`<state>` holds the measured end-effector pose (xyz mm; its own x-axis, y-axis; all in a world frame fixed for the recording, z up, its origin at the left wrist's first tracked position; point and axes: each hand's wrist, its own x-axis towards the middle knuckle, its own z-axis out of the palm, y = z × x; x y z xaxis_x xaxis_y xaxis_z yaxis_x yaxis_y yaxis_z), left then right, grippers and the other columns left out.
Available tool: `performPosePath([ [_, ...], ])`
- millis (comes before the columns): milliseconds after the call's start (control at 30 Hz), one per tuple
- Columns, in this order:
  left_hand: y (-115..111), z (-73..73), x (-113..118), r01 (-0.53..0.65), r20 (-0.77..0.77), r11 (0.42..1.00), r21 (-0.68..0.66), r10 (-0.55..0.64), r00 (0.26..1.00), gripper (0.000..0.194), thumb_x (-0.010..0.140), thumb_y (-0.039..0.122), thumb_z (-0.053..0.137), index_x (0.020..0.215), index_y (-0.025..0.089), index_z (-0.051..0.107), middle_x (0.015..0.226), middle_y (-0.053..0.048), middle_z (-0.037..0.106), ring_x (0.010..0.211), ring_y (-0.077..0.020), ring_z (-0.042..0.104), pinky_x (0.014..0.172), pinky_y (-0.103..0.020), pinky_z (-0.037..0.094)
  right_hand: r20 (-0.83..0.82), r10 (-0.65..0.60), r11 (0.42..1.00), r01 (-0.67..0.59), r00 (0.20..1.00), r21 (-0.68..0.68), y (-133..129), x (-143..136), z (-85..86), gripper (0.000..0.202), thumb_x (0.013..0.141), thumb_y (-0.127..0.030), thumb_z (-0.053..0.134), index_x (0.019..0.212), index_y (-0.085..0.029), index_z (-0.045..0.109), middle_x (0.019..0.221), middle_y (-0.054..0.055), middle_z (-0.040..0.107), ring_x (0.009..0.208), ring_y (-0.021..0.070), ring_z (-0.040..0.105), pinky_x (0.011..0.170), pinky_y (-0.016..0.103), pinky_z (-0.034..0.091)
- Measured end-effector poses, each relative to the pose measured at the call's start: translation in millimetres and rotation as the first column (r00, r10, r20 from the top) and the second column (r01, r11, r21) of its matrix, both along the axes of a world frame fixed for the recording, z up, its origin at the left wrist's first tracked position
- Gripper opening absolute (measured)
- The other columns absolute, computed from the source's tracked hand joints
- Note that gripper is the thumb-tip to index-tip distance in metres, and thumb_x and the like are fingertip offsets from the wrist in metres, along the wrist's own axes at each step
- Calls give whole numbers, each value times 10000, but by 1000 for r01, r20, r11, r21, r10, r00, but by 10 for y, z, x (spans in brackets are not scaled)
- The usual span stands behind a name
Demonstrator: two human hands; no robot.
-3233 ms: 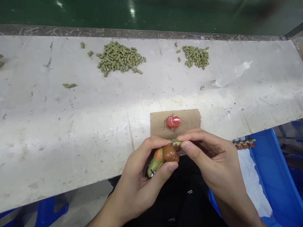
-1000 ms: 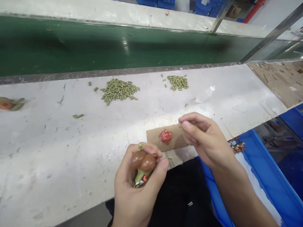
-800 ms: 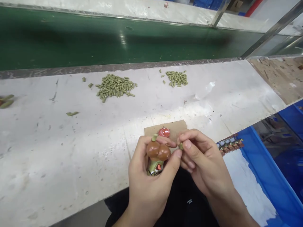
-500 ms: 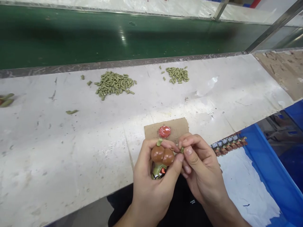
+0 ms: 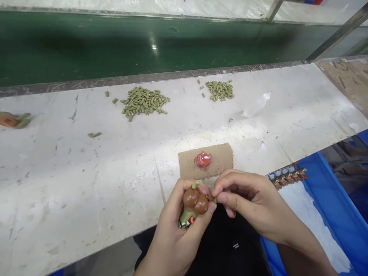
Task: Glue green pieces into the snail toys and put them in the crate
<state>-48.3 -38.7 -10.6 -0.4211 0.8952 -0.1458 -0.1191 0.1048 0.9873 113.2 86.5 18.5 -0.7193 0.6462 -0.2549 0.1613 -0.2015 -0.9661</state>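
On the tabletop [image 5: 132,153], a card [image 5: 221,159] carries a red dish [image 5: 203,160]; just on its near side, over the tabletop's edge, a person's two bare hands meet at a small figure [image 5: 201,204]. The left hand [image 5: 175,230] has its grip wrapped around the figure, while the right hand [image 5: 258,203] has a narrow grip, thumb and forefinger pinching a green piece [image 5: 215,200] at the figure's right side. Whether piece and figure touch is too small to tell.

Careful work here likely calls for a firm left hold low on the body, thumb off the meeting spot, and a light pinch at the piece's outer end, pushed straight along its own length; a tilted push could bend it or slip.

The figure's long axis slants, its brown, lobed end away toward the card and its green, painted face end back toward the wearer and to the left. A green stub [image 5: 195,185] stands from the lobes on the card side. Beyond the card lie two heaps of green pieces, the larger [image 5: 143,101] to its left, the smaller [image 5: 220,91] nearly straight behind.
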Motion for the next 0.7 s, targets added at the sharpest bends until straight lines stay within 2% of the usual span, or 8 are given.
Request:
performPosePath([
  [67, -3, -12, -21, -39, -31, 999, -13, 38, 999, 128, 1044, 192, 799, 1041, 294, 722, 921, 50, 740, 812, -132, 748, 766, -184, 622, 8, -83, 985, 80, 997, 155, 53, -55, -24, 119, 1072, -197, 818, 1015, -276, 886, 928, -10, 786, 649, 103, 686, 598, 212, 557],
  [167, -36, -52, -54, -35, -26, 999, -6, 34, 999, 57, 1121, 285, 754, 1171, 310, 754, 994, 16, 736, 889, -163, 734, 813, -216, 621, -3, -226, 873, 203, 974, 443, 158, -142, -62, 132, 1104, -208, 806, 1050, -302, 882, 955, -10, 813, 809, 157, 740, 715, 264, 594],
  [267, -80, -111, -56, 6, 31, 1000, 10, -6, 999, 121, 1189, 403, 688, 1194, 314, 770, 1032, -5, 714, 936, -177, 696, 865, -235, 601, 26, -207, 767, 145, 978, 625, 241, -229, -79, 179, 1132, -147, 747, 1063, -273, 853, 1036, 4, 831, 920, 178, 758, 807, 299, 600],
  [467, -79, -175, -10, 22, 103, 999, 33, -25, 994, 164, 1204, 424, 676, 1146, 295, 760, 993, -8, 680, 877, -173, 639, 831, -240, 569, 95, -141, 675, 26, 985, 737, 252, -307, -106, 182, 1140, -92, 694, 1089, -221, 813, 1069, 45, 832, 942, 195, 801, 822, 317, 622],
  [700, -68, -164, -35, 36, 119, 999, 13, -38, 992, 186, 1205, 420, 679, 1086, 285, 728, 965, 5, 645, 866, -162, 614, 824, -222, 557, 113, -143, 635, 4, 983, 773, 247, -305, -140, 174, 1152, -101, 670, 1117, -209, 802, 1078, 64, 820, 941, 201, 800, 808, 324, 640],
])
